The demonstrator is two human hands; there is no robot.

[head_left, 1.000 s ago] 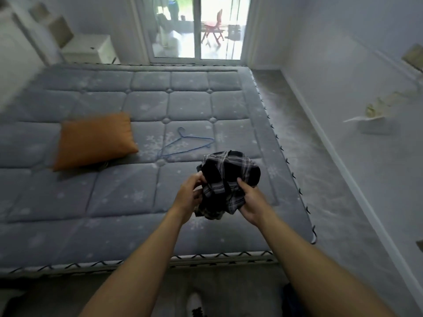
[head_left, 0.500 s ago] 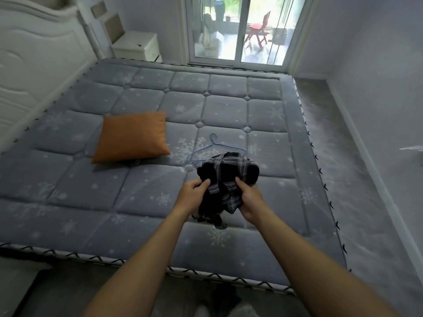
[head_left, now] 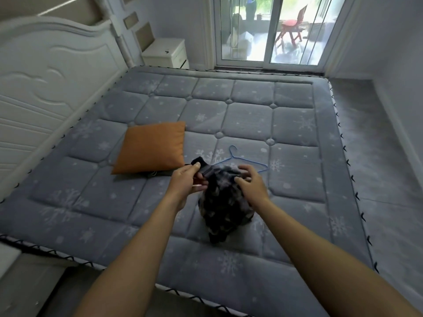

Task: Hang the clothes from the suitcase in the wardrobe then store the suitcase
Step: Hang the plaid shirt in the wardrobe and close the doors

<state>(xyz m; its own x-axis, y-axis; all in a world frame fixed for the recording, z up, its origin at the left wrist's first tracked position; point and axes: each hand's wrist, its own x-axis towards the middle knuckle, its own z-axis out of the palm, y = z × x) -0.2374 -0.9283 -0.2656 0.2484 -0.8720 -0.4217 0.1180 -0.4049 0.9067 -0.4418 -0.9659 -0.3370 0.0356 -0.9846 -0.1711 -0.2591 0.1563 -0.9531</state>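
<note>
A dark plaid shirt (head_left: pixel 223 202) hangs bunched above the grey mattress (head_left: pixel 293 124), blurred by motion. My left hand (head_left: pixel 188 181) pinches its upper edge between thumb and fingers. My right hand (head_left: pixel 250 183) sits on the shirt's right side with the fingers spread and bent over the cloth; whether it grips is unclear. A blue wire hanger (head_left: pixel 242 159) lies on the mattress just beyond the shirt, partly hidden by it. No suitcase or wardrobe is in view.
An orange cushion (head_left: pixel 152 147) lies on the mattress left of the shirt. A white headboard (head_left: pixel 52 83) runs along the left, with a white nightstand (head_left: pixel 166 53) at the far corner. Glass sliding doors (head_left: pixel 270 30) stand beyond the bed. Grey floor (head_left: pixel 375 156) runs along the right.
The view has swung left, bringing the headboard in. The shirt has dropped open and hangs lower. My left hand lifted its edge; my right hand loosened its pinch and spread its fingers.
</note>
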